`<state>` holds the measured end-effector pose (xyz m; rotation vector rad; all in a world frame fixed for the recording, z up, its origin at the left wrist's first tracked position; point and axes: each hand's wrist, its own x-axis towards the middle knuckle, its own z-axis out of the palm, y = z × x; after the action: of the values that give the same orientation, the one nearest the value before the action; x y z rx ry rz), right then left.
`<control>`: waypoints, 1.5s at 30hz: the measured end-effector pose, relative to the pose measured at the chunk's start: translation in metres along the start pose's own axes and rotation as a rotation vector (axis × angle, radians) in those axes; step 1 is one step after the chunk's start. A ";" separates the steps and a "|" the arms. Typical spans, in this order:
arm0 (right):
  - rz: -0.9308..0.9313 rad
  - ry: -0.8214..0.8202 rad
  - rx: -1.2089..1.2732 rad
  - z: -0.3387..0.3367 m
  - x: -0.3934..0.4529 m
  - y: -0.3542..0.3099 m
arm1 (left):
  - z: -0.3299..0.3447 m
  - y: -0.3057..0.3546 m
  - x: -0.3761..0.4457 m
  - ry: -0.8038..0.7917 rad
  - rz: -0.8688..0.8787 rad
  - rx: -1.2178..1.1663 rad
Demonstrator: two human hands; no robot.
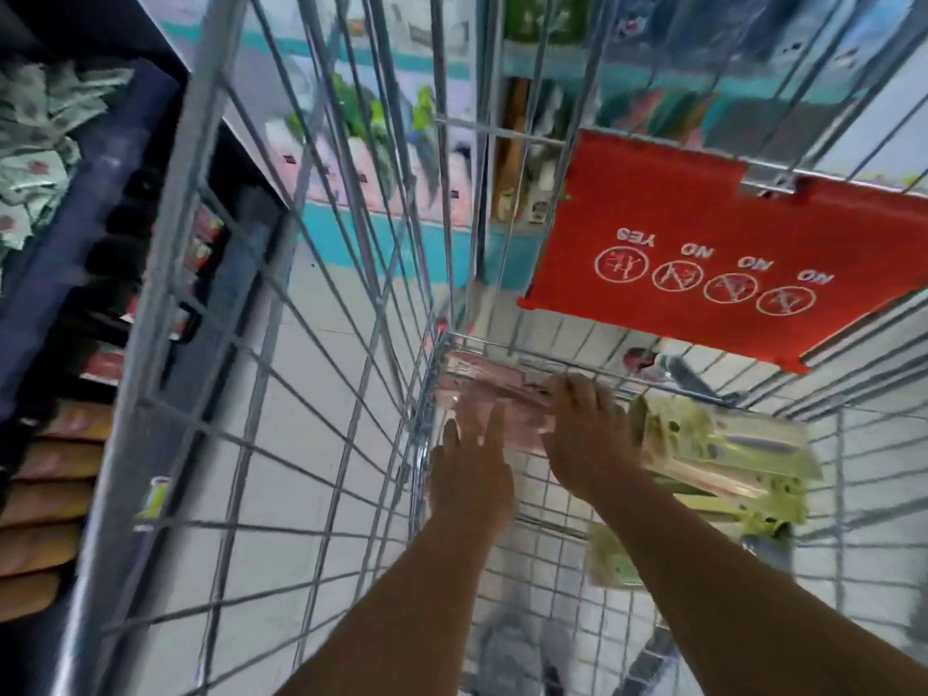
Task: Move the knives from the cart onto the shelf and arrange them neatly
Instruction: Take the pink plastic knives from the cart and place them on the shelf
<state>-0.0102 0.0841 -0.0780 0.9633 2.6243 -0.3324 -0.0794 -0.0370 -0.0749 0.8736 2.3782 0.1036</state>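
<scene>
Both hands in cart (281,344): right hand (585,429) grips pink pack (482,389), left hand (469,469) flat on it; green packs (723,454) right of it.

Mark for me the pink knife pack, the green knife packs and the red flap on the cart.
pink knife pack (482,389), head view, on its clear wrap left of the right hand.
green knife packs (723,444), head view, on the top pack's middle.
red flap (703,243), head view, on its plain centre above the symbols.
</scene>
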 end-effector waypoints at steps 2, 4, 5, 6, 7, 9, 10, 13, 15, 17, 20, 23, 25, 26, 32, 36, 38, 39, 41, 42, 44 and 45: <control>0.027 0.022 -0.018 0.006 0.000 -0.003 | 0.005 -0.003 0.000 -0.006 -0.006 0.001; 0.053 0.032 -0.054 0.011 -0.003 -0.007 | 0.008 -0.007 -0.003 0.014 0.000 -0.012; 0.048 0.032 -0.078 0.013 -0.005 -0.010 | 0.008 -0.009 -0.005 0.034 0.003 -0.021; 0.041 0.030 -0.077 0.015 -0.007 -0.011 | 0.009 -0.010 -0.007 0.054 0.002 -0.031; 0.041 0.029 -0.055 0.016 -0.008 -0.012 | 0.009 -0.011 -0.010 0.070 -0.002 -0.045; 0.030 0.060 -0.012 0.017 -0.008 -0.012 | 0.010 -0.010 -0.014 0.092 -0.025 -0.088; 0.018 0.086 -0.004 0.015 -0.006 -0.010 | 0.011 -0.010 -0.017 0.098 -0.037 -0.111; -0.001 0.106 -0.037 0.009 0.001 -0.007 | 0.016 -0.007 -0.024 0.125 -0.053 -0.165; -0.016 0.070 -0.087 0.006 0.002 -0.009 | 0.018 -0.005 -0.028 0.139 -0.076 -0.221; -0.094 -0.030 -0.104 0.008 -0.001 -0.016 | 0.020 -0.002 -0.032 0.126 -0.119 -0.316; -0.153 -0.087 -0.036 0.015 -0.016 -0.029 | 0.021 -0.002 -0.036 0.120 -0.169 -0.420; -0.189 -0.127 0.098 0.023 -0.039 -0.042 | 0.020 -0.006 -0.039 0.105 -0.214 -0.464; -0.158 -0.191 0.224 0.027 -0.053 -0.048 | 0.018 -0.008 -0.039 0.119 -0.232 -0.502; -0.134 -0.210 0.290 0.027 -0.058 -0.049 | 0.018 -0.008 -0.038 0.131 -0.235 -0.515; -0.075 -0.062 0.243 0.021 -0.046 -0.033 | 0.014 -0.002 -0.035 0.133 -0.299 -0.512; 0.082 0.049 0.199 0.011 -0.029 -0.019 | 0.014 0.005 -0.029 0.157 -0.299 -0.427; 0.068 0.022 0.165 0.012 -0.021 -0.013 | 0.012 0.005 -0.027 0.165 -0.359 -0.496; 0.054 0.016 0.168 0.013 -0.017 -0.010 | 0.012 0.005 -0.026 0.167 -0.382 -0.532; 0.046 0.010 0.194 0.013 -0.012 -0.008 | 0.011 0.004 -0.025 0.165 -0.392 -0.563; 0.042 0.014 0.200 0.013 -0.011 -0.007 | 0.010 0.003 -0.025 0.165 -0.384 -0.566; 0.029 0.030 0.188 0.014 -0.010 -0.006 | 0.011 0.001 -0.022 0.179 -0.344 -0.525; 0.021 0.034 0.168 0.014 -0.010 -0.006 | 0.012 -0.001 -0.020 0.188 -0.312 -0.487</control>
<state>-0.0037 0.0692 -0.0860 1.0569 2.6483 -0.5437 -0.0607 -0.0517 -0.0749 0.2697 2.4660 0.6319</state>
